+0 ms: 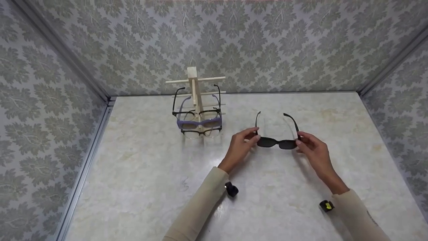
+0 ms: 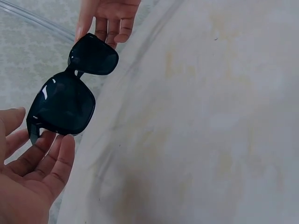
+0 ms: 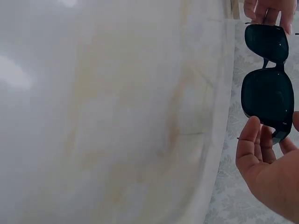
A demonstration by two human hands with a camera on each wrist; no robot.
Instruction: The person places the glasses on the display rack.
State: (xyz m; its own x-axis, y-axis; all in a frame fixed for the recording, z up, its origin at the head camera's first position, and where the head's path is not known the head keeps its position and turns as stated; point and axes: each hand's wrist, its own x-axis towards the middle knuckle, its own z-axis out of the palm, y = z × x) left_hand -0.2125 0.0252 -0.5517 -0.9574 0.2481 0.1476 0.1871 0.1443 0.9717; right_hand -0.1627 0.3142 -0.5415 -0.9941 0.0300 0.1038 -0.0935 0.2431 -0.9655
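Observation:
Black sunglasses (image 1: 279, 143) with dark lenses are held up over the table, their arms unfolded and pointing toward the back wall. My left hand (image 1: 241, 144) pinches them at the left hinge between thumb and fingers. At the opposite hinge, my right hand (image 1: 313, 150) pinches the frame the same way. The left wrist view shows both lenses of the sunglasses (image 2: 65, 100) close up, with my left hand (image 2: 39, 170) at the near corner. In the right wrist view my right hand (image 3: 268, 163) grips the other corner.
Left of the hands stands a wooden display rack (image 1: 192, 73) with crossbars. It bears dark-rimmed glasses (image 1: 195, 114), purple sunglasses (image 1: 199, 124) and a lower pair of glasses (image 1: 201, 134). A patterned wall (image 1: 214, 43) closes off the back of the pale marbled table (image 1: 140, 174).

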